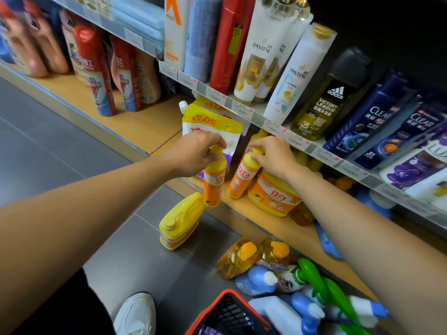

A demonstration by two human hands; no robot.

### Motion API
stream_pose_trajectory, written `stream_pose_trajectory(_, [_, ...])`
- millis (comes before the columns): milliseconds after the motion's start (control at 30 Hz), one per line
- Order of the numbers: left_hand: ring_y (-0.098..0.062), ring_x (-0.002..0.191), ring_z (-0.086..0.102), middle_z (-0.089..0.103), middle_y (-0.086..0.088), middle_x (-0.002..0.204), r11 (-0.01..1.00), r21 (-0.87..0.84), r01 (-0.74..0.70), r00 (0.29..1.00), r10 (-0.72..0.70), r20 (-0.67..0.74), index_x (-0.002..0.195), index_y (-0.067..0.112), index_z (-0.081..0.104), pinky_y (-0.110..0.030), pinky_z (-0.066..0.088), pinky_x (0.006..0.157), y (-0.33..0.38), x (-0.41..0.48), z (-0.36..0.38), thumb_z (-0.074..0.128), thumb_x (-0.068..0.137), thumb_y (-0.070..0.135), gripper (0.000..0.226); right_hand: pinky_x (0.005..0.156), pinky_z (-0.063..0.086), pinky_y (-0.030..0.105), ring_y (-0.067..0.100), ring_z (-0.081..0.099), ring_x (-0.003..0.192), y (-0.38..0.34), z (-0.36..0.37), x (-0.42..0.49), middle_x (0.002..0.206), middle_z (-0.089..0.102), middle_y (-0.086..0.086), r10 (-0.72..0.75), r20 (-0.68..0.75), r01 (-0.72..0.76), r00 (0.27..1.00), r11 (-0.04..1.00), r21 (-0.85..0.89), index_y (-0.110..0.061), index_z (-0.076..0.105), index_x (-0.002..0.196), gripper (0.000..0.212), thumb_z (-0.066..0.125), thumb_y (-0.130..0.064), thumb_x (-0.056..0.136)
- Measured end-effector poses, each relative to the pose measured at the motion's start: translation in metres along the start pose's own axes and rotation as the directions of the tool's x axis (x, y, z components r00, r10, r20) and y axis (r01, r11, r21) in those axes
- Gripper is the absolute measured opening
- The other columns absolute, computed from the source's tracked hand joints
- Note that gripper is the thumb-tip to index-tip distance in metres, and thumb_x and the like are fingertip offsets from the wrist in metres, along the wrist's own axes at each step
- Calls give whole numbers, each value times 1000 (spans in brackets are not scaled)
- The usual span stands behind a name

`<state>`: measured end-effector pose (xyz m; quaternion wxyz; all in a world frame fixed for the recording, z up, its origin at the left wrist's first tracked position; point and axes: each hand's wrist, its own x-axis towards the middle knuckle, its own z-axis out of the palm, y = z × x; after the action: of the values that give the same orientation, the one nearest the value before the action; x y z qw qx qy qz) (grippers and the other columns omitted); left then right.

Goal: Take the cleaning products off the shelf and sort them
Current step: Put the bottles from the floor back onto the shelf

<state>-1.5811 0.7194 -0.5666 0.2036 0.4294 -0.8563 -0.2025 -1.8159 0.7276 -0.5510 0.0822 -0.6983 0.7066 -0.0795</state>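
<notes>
Left hand: fingers curled round cap of upright bottle.
Right hand: fingers pinch cap of tilted bottle on shelf.
Floor: yellow jug.

Bottom wooden shelf: red-and-blue bottles far left, yellow-topped refill pouches in the middle, big orange jug right, tilted orange bottle touching it. Second orange bottle at the front edge, unclear if resting. Upper shelf: white shampoo bottles, olive bottle, dark blue bottles. Grey tile floor: yellow jug on its side, amber bottles, blue, white and green bottles heaped near right, red-rimmed basket nearest.
</notes>
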Motion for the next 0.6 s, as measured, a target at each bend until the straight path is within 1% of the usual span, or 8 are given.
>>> stream_pose_trajectory(100, [-12,103,52,62,-2,126,1000,-4,2,1000,-2,-7,130,22,59,-25,42,81,-1,1,0,63,99,21,32,101,49,45,30,55,120,3,4,-2,127,63,6,-13,-43,15,999,999,38,-28,67,121,33,71,-19,90])
stream_pose_trajectory(167, [-11,103,51,61,-1,126,1000,-7,0,1000,0,-5,130,22,59,-25,42,81,-1,1,1,63,98,21,32,101,50,47,27,58,117,1,7,-3,126,65,3,-41,-60,45,997,997,68,-29,69,119,32,71,-16,89])
stream_pose_trajectory(267, [-9,103,49,62,-1,127,1000,-8,-10,1000,10,-9,130,22,59,-25,41,82,0,2,2,63,98,20,32,104,48,47,26,58,118,0,9,-3,127,67,3,-51,-84,58,995,995,87,-27,70,124,34,71,-18,91])
stream_pose_trajectory(333, [-9,103,48,62,-1,127,1000,-7,-16,1000,16,-18,130,22,59,-26,42,83,1,2,2,63,99,20,32,106,47,43,27,57,121,1,12,-3,128,66,4,-34,-112,44,993,996,84,-26,69,126,33,69,-20,93])
stream_pose_trajectory(433, [-10,103,48,62,-1,128,1000,-15,-22,999,21,-34,130,22,60,-26,42,84,1,4,0,62,99,18,31,101,45,40,29,54,123,4,17,-3,128,65,6,18,-169,-2,985,996,94,-25,68,127,32,66,-21,95])
stream_pose_trajectory(533, [-12,105,55,63,0,127,998,-39,-41,999,40,-32,129,22,61,-28,47,85,5,5,-2,62,99,15,31,102,45,42,31,53,124,3,22,-3,130,65,6,63,-214,-43,975,994,100,-25,64,133,37,64,-22,97])
stream_pose_trajectory(600, [-16,108,59,64,0,125,997,-54,-56,998,55,-22,128,21,61,-33,53,89,8,7,-5,62,99,12,31,102,46,42,30,57,121,2,26,-6,128,67,8,75,-229,-38,971,986,161,-24,60,138,43,65,-20,96])
